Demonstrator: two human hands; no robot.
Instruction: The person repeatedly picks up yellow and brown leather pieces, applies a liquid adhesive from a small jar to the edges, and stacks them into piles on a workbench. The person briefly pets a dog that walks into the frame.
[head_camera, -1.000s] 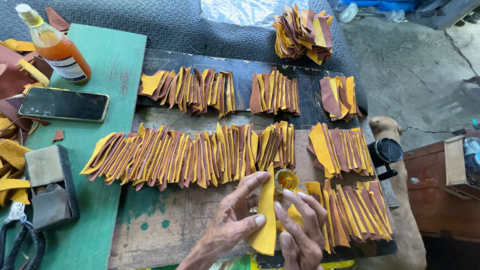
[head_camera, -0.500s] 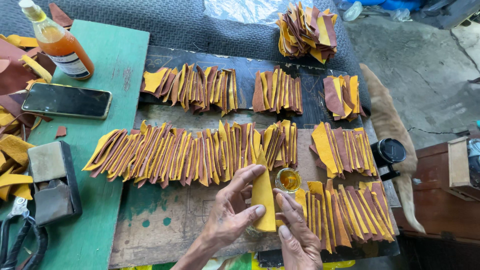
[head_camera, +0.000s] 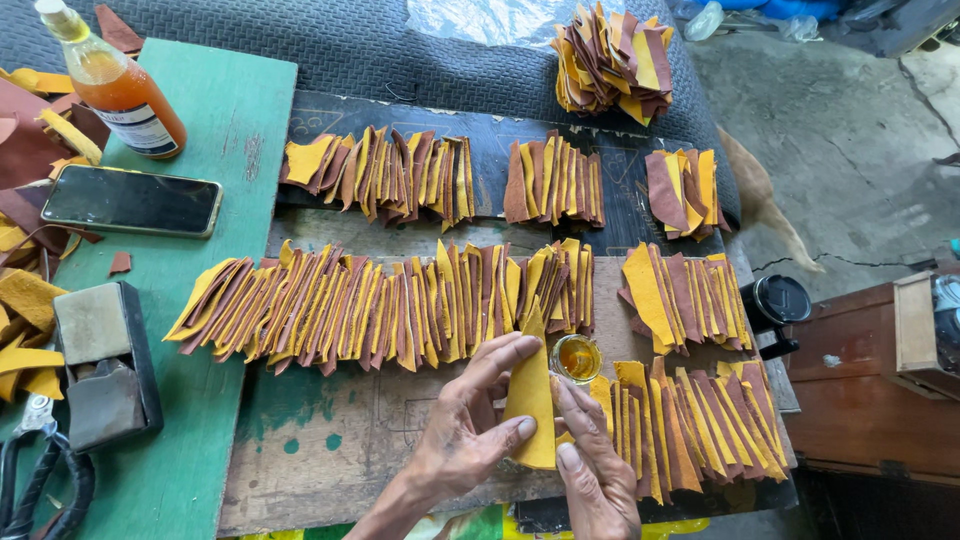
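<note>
A yellow leather piece (head_camera: 530, 405) is being held upright-ish between both hands at the near edge of the tabletop (head_camera: 340, 450). It's pinched by the left hand (head_camera: 470, 430), thumb and fingers closed on its left edge, while the right hand (head_camera: 600, 470) is pressed against its right side with fingers curled on it. The lower tip of the piece is covered by the fingers, and both wrists are cut off by the bottom of the frame.

Just behind the piece, a small round pot of amber glue (head_camera: 577, 358) can be seen, partly blocked by the right fingertips. To the right, a fanned row of yellow and brown pieces (head_camera: 700, 430) is laid out, touching the right hand; its near end gets lost at the frame edge. A long overlapping row (head_camera: 380, 305) is spread across the middle, with shorter bunches (head_camera: 385, 175) further back and a loose heap (head_camera: 612, 62) on the grey mat (head_camera: 400, 50) at the far side.

On the green board (head_camera: 225, 130) to the left, a phone (head_camera: 132, 200) lies screen up, a bottle of orange liquid (head_camera: 118, 85) is tilted with its cap cropped, and a dark block-shaped tool (head_camera: 105, 360) sits nearer; what it is exactly can't be made out. A black cable (head_camera: 45, 490) is only half in view. Something tan and furry (head_camera: 765, 200) is mostly hidden behind the tabletop on the right.
</note>
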